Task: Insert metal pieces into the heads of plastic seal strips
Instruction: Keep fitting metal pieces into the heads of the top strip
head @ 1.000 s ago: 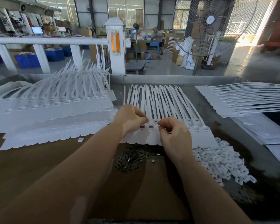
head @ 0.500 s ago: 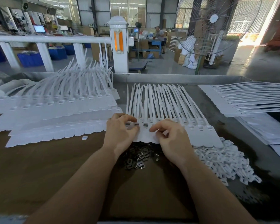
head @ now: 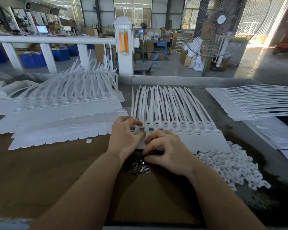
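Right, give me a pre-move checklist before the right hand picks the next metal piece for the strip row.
1. Metal pieces within reach beside the right hand: ok.
2. Left hand steadying the strip row at its left end: ok.
3. Leftmost heads already carry dark inserts: ok.
4. Heads further right are unfilled and uncovered: ok.
5. Right hand already holds a piece: cannot tell, fingertips hidden.
6. White clips pile kept apart from the metal pieces: ok.
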Available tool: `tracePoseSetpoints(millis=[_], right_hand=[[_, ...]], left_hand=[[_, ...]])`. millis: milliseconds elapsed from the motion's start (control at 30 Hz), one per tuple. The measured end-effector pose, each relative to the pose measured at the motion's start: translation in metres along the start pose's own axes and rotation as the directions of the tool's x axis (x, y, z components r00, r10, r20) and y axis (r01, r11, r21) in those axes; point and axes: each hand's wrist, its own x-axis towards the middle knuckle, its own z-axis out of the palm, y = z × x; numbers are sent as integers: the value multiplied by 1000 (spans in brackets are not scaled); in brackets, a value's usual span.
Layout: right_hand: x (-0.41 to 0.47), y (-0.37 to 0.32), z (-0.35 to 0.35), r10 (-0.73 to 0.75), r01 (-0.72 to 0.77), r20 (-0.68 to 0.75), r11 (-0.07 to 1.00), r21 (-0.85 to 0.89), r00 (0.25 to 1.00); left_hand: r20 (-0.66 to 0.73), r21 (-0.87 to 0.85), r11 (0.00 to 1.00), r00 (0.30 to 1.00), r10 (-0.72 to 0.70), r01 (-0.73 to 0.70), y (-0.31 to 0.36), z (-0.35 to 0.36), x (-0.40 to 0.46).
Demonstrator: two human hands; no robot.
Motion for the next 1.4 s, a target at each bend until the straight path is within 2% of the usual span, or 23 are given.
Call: tracePoseSetpoints(millis=[200,500,833,1067,1167,1233,1333,1400], right_hand=[[1,1,1,-8,10,-14,991,130,1000],[1,3,2,33,13,-148,954,298,988],[0,3,1,57,5,-179,946,325,982],[1,3,0,150,-24,-242,889,457,958],[2,3,-1,202,-16,-299,850,526,932],[2,4,-1,239,-15,-339,836,549,910],[2,6,-2,267,-17,-379,836,549,886],[2,7,-2,276,-19,-389,835,549,879]], left_hand=[[5,1,1000,1000,0,0,1,0,0],[-3,-29,1000,1000,-3,3,-1,0,-1],[-10,-32,999,1000,4,-4,-1,0,-1],[-52,-12,999,998,30,-30,-1,2,-1],[-148,32,994,983,107,-104,3,2,-4],[-204,50,971,950,238,-233,7,1,-7],[-149,65,886,874,463,-458,11,1,-10],[-102,56,844,838,536,-533,13,2,-10]])
